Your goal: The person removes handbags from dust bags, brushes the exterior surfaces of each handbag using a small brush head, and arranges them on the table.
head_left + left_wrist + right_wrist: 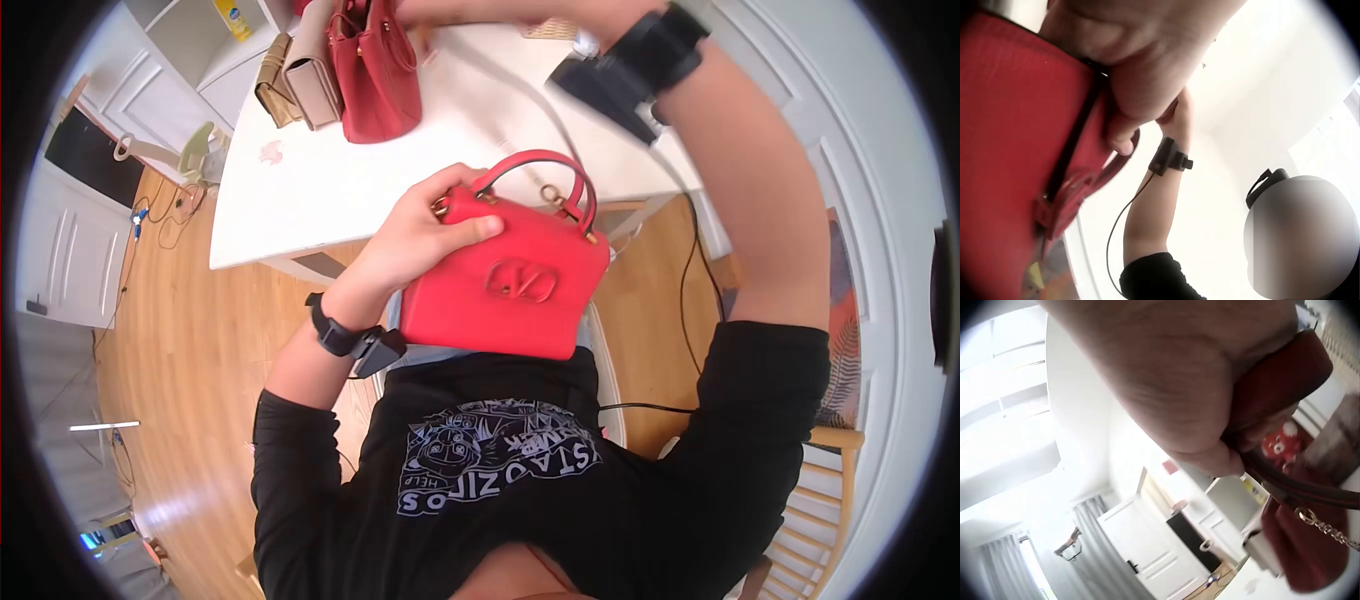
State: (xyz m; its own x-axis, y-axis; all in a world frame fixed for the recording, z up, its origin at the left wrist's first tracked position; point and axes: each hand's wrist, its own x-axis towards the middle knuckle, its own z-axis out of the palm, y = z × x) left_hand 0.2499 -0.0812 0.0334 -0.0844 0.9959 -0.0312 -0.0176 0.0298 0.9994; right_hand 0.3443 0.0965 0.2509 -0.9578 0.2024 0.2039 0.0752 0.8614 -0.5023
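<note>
In the head view my left hand (425, 230) grips the upper left edge of a bright red handbag (450, 310), thumb across its front flap. The bag's looped handle (535, 158) stands up, and a raised emblem marks its front. The left wrist view shows the same hand (1141, 62) close against the red leather (1010, 137). At the top of the head view my right hand (450, 10) is blurred and partly cut off. Seen from the right wrist, that hand (1191, 381) curls round a dark red strap (1282, 378); a dark red bag (1310, 550) hangs or stands below it.
A dark red handbag (380, 95), a beige bag (312, 75) and a tan one (272, 85) stand side by side on the white table (300, 190). A black cable (690, 260) hangs at the right. A wooden chair (845, 480) is at the lower right.
</note>
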